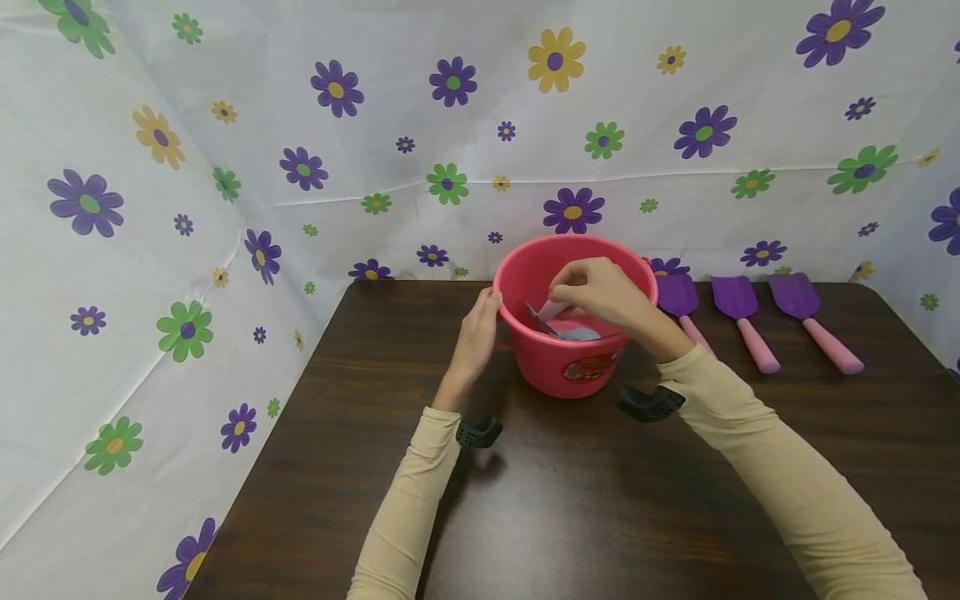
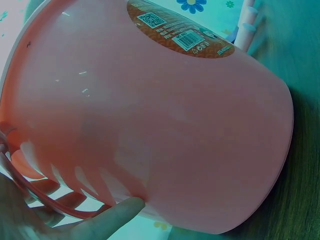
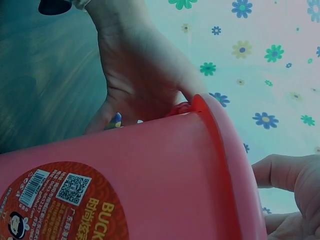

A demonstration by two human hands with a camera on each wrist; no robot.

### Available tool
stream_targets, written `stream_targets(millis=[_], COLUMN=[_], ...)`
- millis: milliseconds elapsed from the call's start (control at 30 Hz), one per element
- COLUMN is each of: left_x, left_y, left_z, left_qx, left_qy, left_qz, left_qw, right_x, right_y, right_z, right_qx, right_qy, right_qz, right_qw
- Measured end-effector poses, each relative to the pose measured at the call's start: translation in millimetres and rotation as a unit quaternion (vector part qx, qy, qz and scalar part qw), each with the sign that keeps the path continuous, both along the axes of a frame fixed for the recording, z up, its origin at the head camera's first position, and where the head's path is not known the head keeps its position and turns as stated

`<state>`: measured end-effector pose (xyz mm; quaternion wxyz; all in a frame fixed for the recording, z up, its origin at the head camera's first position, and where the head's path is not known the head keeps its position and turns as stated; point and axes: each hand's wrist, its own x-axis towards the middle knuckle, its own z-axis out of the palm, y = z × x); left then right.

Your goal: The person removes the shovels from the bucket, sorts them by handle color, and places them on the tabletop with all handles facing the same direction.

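A pink plastic bucket point(image 1: 540, 371) with an oval label stands upright at the back of the dark table. My left hand point(image 1: 474, 335) holds its left side, fingertips at the rim; in the left wrist view the thumb point(image 2: 117, 214) presses the outer wall, and the fingers lie by the bucket's handle point(image 2: 47, 199). Reaching over the rim, my right hand point(image 1: 602, 293) pinches a pink-handled tool point(image 1: 552, 311) inside the bucket. A grey blade point(image 1: 540, 319) shows beside that handle, and another pale grey piece point(image 1: 581, 333) lies below. The bucket wall hides the rest.
Three purple shovels with pink handles lie to the right: one point(image 1: 678, 296) partly behind my right forearm, a middle one point(image 1: 735, 296) and an outer one point(image 1: 797, 296). A flower-printed sheet point(image 1: 450, 242) hangs behind and left of the table point(image 1: 562, 500).
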<state>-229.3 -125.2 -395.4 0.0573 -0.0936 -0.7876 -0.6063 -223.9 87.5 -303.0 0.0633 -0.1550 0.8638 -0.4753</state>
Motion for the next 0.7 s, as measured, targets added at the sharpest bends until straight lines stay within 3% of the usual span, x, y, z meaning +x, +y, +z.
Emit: stream_targets(millis=[333,700], left_x=[0.8,0.5], left_y=[1,0], left_z=[0.2,-0.3], left_qx=[0.031,0.029], left_qy=[-0.010,-0.006], left_qz=[-0.016,-0.024], left_qw=[0.9993,0.9993], right_x=[4.5,7.9], right_y=[10,23], right_z=[2.4,6.9], right_qx=[-0.012,-0.006], right_qy=[0.002,-0.007], right_qz=[-0.018,-0.021], right_qw=[1.000,1.000])
